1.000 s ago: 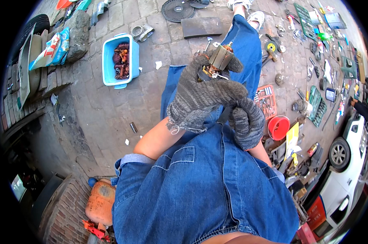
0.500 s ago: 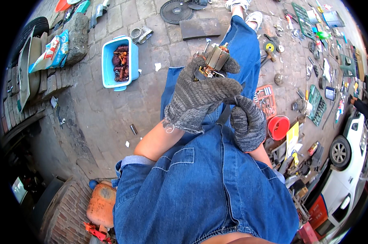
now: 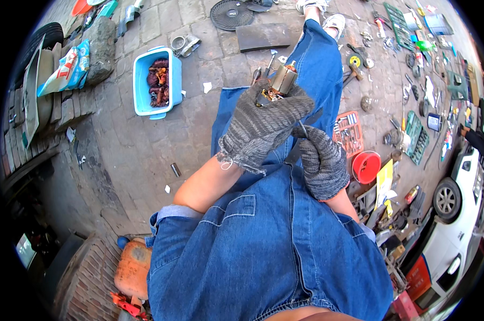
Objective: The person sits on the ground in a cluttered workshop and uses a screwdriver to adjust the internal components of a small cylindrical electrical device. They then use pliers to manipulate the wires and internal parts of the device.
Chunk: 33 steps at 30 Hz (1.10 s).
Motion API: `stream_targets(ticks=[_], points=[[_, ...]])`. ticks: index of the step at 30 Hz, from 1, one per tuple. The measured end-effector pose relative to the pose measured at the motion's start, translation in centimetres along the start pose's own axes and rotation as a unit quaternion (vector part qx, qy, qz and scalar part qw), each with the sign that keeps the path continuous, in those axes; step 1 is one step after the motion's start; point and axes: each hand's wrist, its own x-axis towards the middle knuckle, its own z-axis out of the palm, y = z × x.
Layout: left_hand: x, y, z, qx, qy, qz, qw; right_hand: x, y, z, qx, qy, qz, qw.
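Both my hands wear grey knitted gloves. My left hand [image 3: 263,117] is closed round a small electric motor core [image 3: 284,79], a stack of metal plates with copper windings at its ends. It is held above my denim-covered legs. Just right of and below it, my right hand [image 3: 325,163] is closed, with a thin metal rod [image 3: 303,129] sticking out at its fingertips towards the left hand. The rest of the rod is hidden in the glove. At the left on the paving, a light-blue tub [image 3: 137,83] holds several reddish-brown copper windings [image 3: 159,83].
A dark flat block [image 3: 263,37] and a round black fan grille [image 3: 231,14] lie ahead. On the right are a hammer [image 3: 354,73], an orange socket set [image 3: 349,134], a red bucket [image 3: 367,167], scattered tools and a white car [image 3: 456,214]. An orange tank [image 3: 133,267] stands at lower left.
My left fingers have shifted and curled in closer round the motor core. My right hand has turned slightly, and the thin metal rod shows more plainly at its fingertips.
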Motion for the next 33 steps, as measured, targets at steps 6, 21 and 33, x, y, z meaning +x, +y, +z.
stream_targets(ticks=[6,21,33], points=[[0.0,-0.6,-0.8,-0.001,-0.012,-0.016,1.0,0.1,0.6,0.0,-0.043,-0.017,-0.008,0.999],[-0.4,-0.4,-0.2,-0.381,-0.202,-0.085,0.898,-0.3,1.0,-0.5,0.149,0.006,0.072,0.986],[-0.2,-0.2,-0.3,-0.441,-0.22,-0.117,0.862,-0.2,0.0,-1.1,0.101,-0.017,0.062,0.993]])
